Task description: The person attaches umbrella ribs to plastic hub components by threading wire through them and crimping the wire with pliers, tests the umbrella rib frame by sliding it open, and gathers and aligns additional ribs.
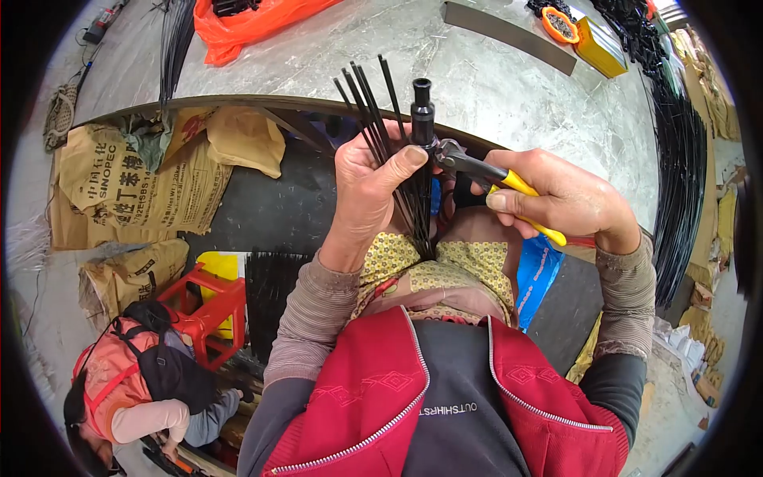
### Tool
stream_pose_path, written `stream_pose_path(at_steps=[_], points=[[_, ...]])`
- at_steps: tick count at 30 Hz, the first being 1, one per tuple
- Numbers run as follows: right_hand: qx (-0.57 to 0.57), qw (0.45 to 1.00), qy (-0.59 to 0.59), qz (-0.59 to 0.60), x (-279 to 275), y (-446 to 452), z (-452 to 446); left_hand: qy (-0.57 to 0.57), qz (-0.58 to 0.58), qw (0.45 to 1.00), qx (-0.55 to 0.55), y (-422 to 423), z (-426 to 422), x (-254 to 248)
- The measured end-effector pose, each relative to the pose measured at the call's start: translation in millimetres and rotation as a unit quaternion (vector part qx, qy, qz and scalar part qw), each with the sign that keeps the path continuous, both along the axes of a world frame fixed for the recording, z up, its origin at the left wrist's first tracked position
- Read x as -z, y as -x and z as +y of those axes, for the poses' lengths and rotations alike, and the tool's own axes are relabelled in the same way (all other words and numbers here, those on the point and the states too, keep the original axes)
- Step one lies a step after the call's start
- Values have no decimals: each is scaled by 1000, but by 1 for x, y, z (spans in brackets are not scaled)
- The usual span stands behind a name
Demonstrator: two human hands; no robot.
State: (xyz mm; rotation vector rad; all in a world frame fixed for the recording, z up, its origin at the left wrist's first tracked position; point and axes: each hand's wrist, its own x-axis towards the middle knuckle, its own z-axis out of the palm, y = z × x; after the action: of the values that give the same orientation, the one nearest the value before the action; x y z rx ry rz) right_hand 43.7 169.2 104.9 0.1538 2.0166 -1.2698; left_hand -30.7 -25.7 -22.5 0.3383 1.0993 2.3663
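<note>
My left hand (369, 187) is closed around a bundle of thin black rods (367, 103), which fan out above the fingers and run down to my lap. Beside them, its thumb presses on a black stepped tube fitting (423, 111) that stands upright. My right hand (564, 191) grips a pair of pincers (518, 183) with yellow and black handles. Their metal jaws meet the lower part of the fitting, near a small metal ring; whether they are fully closed on it is hard to see. A patterned yellow cloth (477, 266) covers my lap.
The grey tabletop (334, 56) carries an orange plastic bag (230, 36), a flat dark strip (509, 36), an orange-rimmed bowl (559, 25) and a yellow box (600, 48). Long black rods (679, 183) hang at right. Lower left are a red stool (211, 310) and another person (135, 381).
</note>
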Motion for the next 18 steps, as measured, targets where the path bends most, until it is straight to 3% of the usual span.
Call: stream_pose_path(at_steps=[6,18], points=[[47,997,27,56,22,-14,2,18,-1,1000,-3,3,-3,0],[29,998,22,50,6,-11,1,42,33,999,1,-1,-1,1]])
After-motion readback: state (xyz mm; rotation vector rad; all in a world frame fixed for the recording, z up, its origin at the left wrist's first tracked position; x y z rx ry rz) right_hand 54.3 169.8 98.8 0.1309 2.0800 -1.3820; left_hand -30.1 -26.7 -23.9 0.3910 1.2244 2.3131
